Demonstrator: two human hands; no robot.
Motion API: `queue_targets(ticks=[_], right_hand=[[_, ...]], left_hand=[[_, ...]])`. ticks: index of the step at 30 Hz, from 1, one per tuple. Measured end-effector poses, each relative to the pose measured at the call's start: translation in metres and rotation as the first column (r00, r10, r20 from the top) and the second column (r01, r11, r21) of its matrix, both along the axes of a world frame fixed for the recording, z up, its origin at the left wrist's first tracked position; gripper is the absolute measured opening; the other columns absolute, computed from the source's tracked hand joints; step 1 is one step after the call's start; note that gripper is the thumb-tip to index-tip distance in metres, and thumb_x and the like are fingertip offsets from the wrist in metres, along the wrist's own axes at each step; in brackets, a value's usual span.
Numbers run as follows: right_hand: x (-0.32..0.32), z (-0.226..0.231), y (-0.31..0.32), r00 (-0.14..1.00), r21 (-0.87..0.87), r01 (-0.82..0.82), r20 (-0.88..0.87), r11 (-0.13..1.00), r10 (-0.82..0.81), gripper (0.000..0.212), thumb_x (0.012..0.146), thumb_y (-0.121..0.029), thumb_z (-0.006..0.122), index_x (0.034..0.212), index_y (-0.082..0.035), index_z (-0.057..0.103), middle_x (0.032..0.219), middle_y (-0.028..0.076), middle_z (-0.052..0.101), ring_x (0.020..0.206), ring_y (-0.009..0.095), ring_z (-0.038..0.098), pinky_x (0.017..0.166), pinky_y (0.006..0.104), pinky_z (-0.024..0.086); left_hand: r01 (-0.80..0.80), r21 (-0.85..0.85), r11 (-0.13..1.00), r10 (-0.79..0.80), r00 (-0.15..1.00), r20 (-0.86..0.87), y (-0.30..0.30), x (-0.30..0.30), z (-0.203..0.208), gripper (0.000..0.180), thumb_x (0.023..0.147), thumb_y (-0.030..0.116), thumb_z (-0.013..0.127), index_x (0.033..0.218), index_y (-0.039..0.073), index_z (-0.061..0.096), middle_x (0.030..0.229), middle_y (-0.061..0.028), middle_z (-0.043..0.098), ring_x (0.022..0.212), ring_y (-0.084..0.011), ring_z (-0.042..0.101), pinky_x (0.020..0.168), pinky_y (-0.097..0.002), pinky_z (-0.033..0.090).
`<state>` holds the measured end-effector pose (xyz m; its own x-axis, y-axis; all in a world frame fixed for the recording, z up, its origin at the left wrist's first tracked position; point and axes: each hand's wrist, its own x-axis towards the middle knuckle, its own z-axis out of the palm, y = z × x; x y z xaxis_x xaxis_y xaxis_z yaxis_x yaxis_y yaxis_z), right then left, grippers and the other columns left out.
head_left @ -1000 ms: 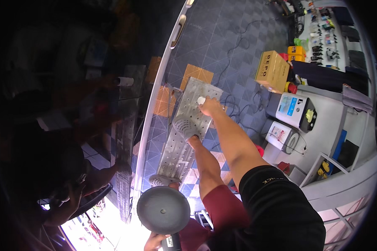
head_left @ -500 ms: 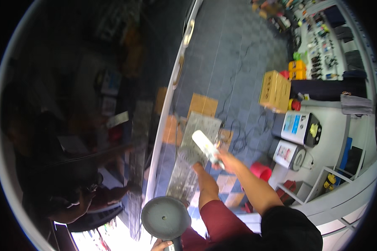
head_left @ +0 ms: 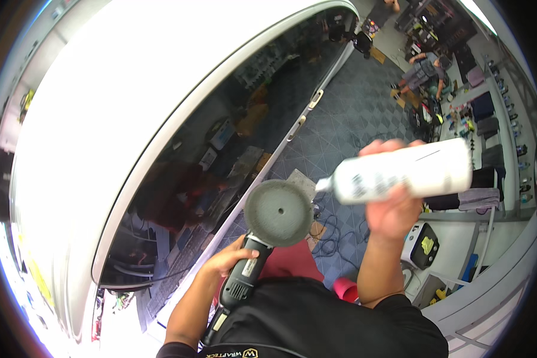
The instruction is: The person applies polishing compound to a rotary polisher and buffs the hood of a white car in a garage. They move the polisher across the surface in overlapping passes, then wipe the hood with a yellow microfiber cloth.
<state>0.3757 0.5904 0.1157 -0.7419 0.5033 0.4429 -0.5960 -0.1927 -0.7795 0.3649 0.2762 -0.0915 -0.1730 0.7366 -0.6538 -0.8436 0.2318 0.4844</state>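
Observation:
My left hand [head_left: 231, 260] is closed around the dark body of a polisher [head_left: 244, 280], held up in front of my chest. Its round grey foam pad [head_left: 279, 227] faces me, with a small hole at the centre. In my right hand [head_left: 395, 212] is a white squeeze bottle [head_left: 432, 170], tipped sideways. The bottle's nozzle points left toward the pad and is slightly apart from it. No liquid can be made out between them.
A white car [head_left: 95, 77] with dark windows [head_left: 203, 155] fills the left side. Cables [head_left: 334, 238] lie on the grey tiled floor [head_left: 334, 134]. At right are a white machine [head_left: 422, 246], a pink bucket [head_left: 343, 289] and shelves. Another person [head_left: 422, 73] bends at the far right.
The polisher has come up from the lower left to my chest. My right hand has lifted the bottle and turned its nozzle toward the pad. The view now takes in the car's roof.

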Motion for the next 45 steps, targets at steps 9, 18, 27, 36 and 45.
queue_targets(ticks=[9,18,27,36,45], right_hand=[[0.050,-0.005,-0.097,0.946,-0.011,-0.244,0.218,0.970,0.240,0.034,0.088,0.001,0.071,0.120,0.003,0.062,0.119,0.017,0.065,0.112,0.026,0.066,0.099,0.0407,0.053],[0.041,0.080,-0.078,0.927,0.429,0.108,-0.369,0.897,0.065,0.071,0.089,-0.021,0.068,0.148,-0.004,0.032,0.128,0.024,0.058,0.115,0.035,0.063,0.103,0.0502,0.049],[0.058,0.023,-0.128,0.993,0.239,-0.091,-0.052,0.967,0.106,0.056,0.087,0.003,0.066,0.137,0.006,0.042,0.114,0.019,0.064,0.106,0.024,0.064,0.100,0.0399,0.048],[0.013,0.011,-0.086,0.985,0.244,-0.131,0.139,0.961,0.099,0.039,0.090,0.000,0.068,0.127,-0.001,0.055,0.114,0.014,0.067,0.107,0.026,0.068,0.097,0.0420,0.054],[0.059,-0.005,-0.060,0.973,-0.151,-0.109,0.185,0.982,0.137,0.036,0.093,-0.006,0.067,0.126,-0.003,0.054,0.111,0.016,0.067,0.104,0.030,0.069,0.095,0.0463,0.057]], left_hand=[[-0.055,0.097,0.994,0.064,0.994,-0.090,-0.023,0.016,0.029,0.093,0.077,0.020,0.077,0.154,0.004,0.029,0.131,-0.0154,0.056,0.111,-0.0223,0.062,0.095,-0.0350,0.053],[-0.096,0.121,0.988,0.119,0.973,-0.196,-0.033,0.026,0.043,0.087,0.077,0.026,0.077,0.150,0.003,0.035,0.126,-0.0146,0.058,0.103,-0.0205,0.064,0.089,-0.0346,0.056],[-0.073,0.197,0.978,0.121,0.962,-0.244,-0.031,0.018,0.053,0.080,0.079,0.027,0.076,0.146,0.001,0.040,0.123,-0.0135,0.060,0.101,-0.0198,0.064,0.089,-0.0329,0.055],[0.050,0.153,0.987,-0.016,0.977,-0.212,-0.023,0.009,0.060,0.084,0.078,0.027,0.076,0.147,0.001,0.037,0.123,-0.0133,0.058,0.104,-0.0197,0.063,0.091,-0.0339,0.055],[-0.046,0.091,0.995,0.062,0.982,-0.181,-0.017,0.013,0.055,0.085,0.075,0.024,0.077,0.147,0.001,0.038,0.128,-0.0146,0.057,0.110,-0.0230,0.062,0.094,-0.0363,0.053]])
